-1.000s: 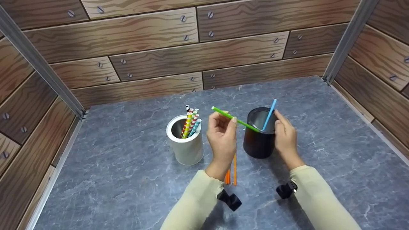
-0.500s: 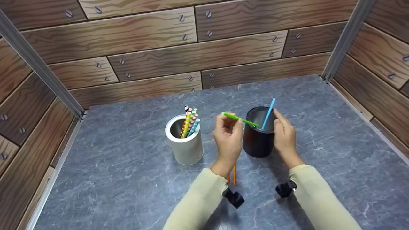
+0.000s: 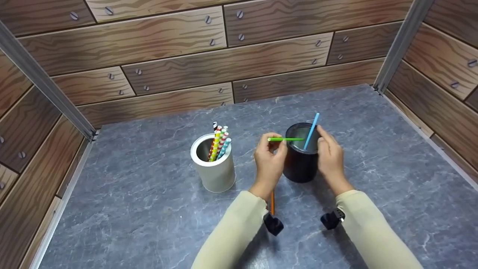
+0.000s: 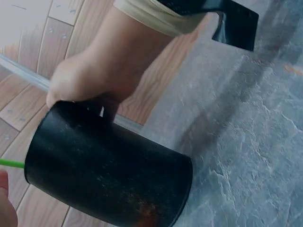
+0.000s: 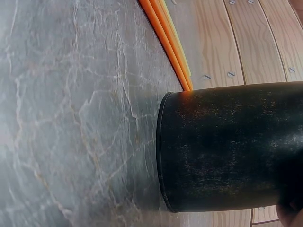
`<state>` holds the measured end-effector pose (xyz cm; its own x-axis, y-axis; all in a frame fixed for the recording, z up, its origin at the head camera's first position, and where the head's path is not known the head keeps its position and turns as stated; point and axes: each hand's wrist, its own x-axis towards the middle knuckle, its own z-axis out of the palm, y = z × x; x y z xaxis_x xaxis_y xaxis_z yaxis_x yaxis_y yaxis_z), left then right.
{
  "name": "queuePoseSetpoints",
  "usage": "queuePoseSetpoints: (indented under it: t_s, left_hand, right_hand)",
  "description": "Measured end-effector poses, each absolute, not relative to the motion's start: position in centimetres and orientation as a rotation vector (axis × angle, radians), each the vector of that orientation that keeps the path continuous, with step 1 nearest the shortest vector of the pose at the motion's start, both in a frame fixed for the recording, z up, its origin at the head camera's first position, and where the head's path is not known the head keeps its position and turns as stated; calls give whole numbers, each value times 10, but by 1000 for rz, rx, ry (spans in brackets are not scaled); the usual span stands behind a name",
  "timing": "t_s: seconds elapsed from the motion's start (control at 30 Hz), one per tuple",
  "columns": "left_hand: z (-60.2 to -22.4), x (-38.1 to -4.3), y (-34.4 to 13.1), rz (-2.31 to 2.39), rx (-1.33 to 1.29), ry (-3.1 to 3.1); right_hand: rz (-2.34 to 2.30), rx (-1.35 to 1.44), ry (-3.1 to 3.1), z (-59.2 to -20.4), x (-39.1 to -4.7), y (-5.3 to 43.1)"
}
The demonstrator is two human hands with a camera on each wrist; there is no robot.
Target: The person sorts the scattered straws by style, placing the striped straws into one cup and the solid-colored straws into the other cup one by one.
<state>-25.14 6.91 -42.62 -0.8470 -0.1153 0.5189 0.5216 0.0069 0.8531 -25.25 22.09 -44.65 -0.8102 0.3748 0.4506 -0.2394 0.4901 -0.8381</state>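
While the left hand (image 3: 269,164) is pinching a green straw (image 3: 296,139) between thumb and fingers, with hardly any gap between the tips, the right hand (image 3: 331,158) is holding the black cup (image 3: 300,168) at its right side, close to the rim. The right hand's fingers are curling about the cup, though their exact wrap is partly hiding. The green straw is lying nearly level in the head view, its far end reaching over the black cup's mouth; how far inside it is going, I cannot tell. A blue straw (image 3: 312,130) is standing in the black cup, tilting toward the right hand and sticking up above the rim. To the left, a white cup (image 3: 218,177) is standing upright, well apart from the black one, and striped straws (image 3: 216,144) are leaning together inside it. On the grey table (image 3: 142,209), orange straws (image 5: 165,42) are lying side by side near the black cup, the left wrist partly covering them in the head view.
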Motion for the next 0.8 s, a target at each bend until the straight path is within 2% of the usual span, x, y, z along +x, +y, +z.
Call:
queuePoseSetpoints:
  t_s: [0.8]
  left_hand:
    - [-432, -258, 69, -1786, -240, -2059]
  right_hand:
    - [1343, -120, -2150, -446, -253, 221]
